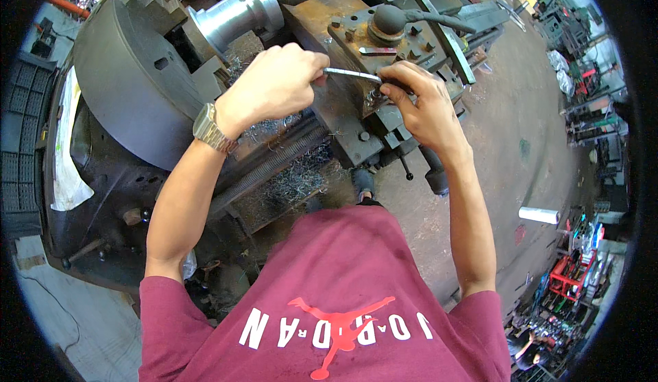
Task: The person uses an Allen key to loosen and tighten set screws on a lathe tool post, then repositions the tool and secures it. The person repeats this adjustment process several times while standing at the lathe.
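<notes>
Between my two hands runs a thin, straight, silvery metal bar point(351, 74); its exact kind I cannot make out. My left hand point(277, 77), with a metal watch at the wrist, is closed on its left end. Pinched in the thumb and fingers of my right hand point(428, 111) is the other end, just over the corner of the lathe's tool post point(349, 32). On top of that post lies a small red and silver piece point(378, 51), beside a ball-ended clamping handle point(389, 22). A shiny spool-shaped metal workpiece point(229, 20) sits in the jaws of the large chuck point(130, 73) at the left.
Curled metal shavings point(295, 176) cover the lathe bed under my left forearm. A small lever point(408, 169) sticks out from the carriage. On the floor at the right lies a white roll point(539, 215), with a red rack point(572, 276) and cluttered tools beyond.
</notes>
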{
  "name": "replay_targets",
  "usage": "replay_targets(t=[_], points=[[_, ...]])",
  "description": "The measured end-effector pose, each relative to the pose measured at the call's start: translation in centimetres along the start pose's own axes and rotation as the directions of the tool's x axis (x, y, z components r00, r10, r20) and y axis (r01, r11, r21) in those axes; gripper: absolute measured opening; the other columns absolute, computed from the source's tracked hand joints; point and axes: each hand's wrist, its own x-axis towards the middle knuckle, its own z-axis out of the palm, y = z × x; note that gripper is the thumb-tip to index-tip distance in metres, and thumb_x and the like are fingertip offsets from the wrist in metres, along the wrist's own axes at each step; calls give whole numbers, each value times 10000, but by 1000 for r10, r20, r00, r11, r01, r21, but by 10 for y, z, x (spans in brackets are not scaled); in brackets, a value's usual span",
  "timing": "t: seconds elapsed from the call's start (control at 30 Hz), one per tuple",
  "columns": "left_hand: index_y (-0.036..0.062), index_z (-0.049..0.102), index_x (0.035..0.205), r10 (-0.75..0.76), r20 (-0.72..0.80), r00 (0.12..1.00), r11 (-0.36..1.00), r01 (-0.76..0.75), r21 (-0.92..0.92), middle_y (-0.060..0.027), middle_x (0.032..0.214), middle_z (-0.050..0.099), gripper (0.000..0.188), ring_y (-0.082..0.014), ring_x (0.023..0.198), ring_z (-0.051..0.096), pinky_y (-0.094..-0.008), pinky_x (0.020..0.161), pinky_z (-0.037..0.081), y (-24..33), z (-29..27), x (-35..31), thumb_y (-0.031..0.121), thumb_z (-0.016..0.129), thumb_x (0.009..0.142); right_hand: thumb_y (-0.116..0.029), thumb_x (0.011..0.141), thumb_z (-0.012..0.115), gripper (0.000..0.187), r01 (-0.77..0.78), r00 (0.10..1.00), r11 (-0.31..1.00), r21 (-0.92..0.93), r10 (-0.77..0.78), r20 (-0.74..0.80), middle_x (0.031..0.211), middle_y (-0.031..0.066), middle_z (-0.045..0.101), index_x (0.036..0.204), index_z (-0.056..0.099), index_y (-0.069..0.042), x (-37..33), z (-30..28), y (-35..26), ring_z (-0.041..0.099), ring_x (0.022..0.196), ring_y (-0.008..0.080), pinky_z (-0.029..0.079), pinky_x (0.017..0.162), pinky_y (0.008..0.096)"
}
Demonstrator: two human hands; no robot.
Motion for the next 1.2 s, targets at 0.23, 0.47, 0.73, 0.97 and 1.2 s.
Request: replay_targets(t=[0.23, 0.47, 0.73, 0.97, 1.2], points=[[-27, 579, 1041, -298, -113, 948, 932, 263, -251, -245, 844, 685, 130, -445, 816, 682, -505, 719, 537, 83, 27, -66, -3, 493, 947, 48, 875, 711, 283, 14, 988, 971, 239, 22, -150, 1053, 120, 694, 1152, 679, 3, -12, 4, 11, 689, 971, 224, 528, 898, 324], [56, 220, 1473, -328, 199, 923, -336, 83, -938, -109, 1097, 500, 416, -141, 679, 583, -300, 611, 546, 189, 86, -49, 48, 375, 1087, -32, 981, 664, 234, -182, 982, 711, 680, 174, 81, 1049, 85, 682, 1206, 670, 33, -48, -17, -11, 645, 926, 138, 530, 828, 272], [-90, 610, 1173, -135, 226, 965, 176, 248, -953, -276, 1057, 691, 316, -404, 1044, 666, -484, 902, 505, 200, 130, 81, 89, 526, 927, -67, 779, 809, 406, -168, 913, 986, -5, 158, 376, 927, 154, 734, 1169, 702, -37, 5, -74, 17, 699, 876, 285, 535, 825, 375], [5, 685, 1130, 27, 83, 996, 437, 63, -897, -172, 1012, 743, 181, -246, 934, 729, -368, 838, 567, 148, 100, 18, 92, 594, 1001, -13, 828, 712, 213, 70, 957, 991, -114, -34, 289, 981, 181, 721, 1039, 740, -27, 28, -65, 26, 669, 957, 378, 525, 852, 434], [14, 668, 1178, -477, -231, 848, 609, 129, -783, -66, 1089, 658, 211, -119, 890, 619, -271, 743, 528, 82, 79, -15, 12, 634, 970, -103, 882, 702, 229, 174, 944, 981, 88, -192, 267, 1054, 190, 710, 1099, 707, -30, 26, -51, 44, 656, 1047, 398, 521, 901, 455]])
